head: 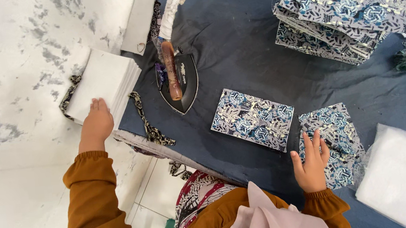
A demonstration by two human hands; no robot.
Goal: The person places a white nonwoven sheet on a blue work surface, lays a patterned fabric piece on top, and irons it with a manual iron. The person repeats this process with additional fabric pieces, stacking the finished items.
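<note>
Head view shows a person in brown sleeves leaning over a dark blue cloth (pixel 251 50) that covers the work surface. Near the middle of the cloth lies a folded patterned piece (pixel 253 119), flat and alone. Left of this piece stands an iron (pixel 178 84) with a brown handle. Further left, at the edge of the cloth, is a white stack (pixel 103 81); the left hand (pixel 96 121) rests flat on its near corner, fingers together, gripping nothing. Right of the folded piece lies a second patterned piece (pixel 337 143), and the right hand (pixel 311 165) lies on its left part with fingers spread, pressing down, not pinching. Just right of it sits a white pad (pixel 398 174). Far above the folded piece, a patterned pile (pixel 344 11) is stacked.
</note>
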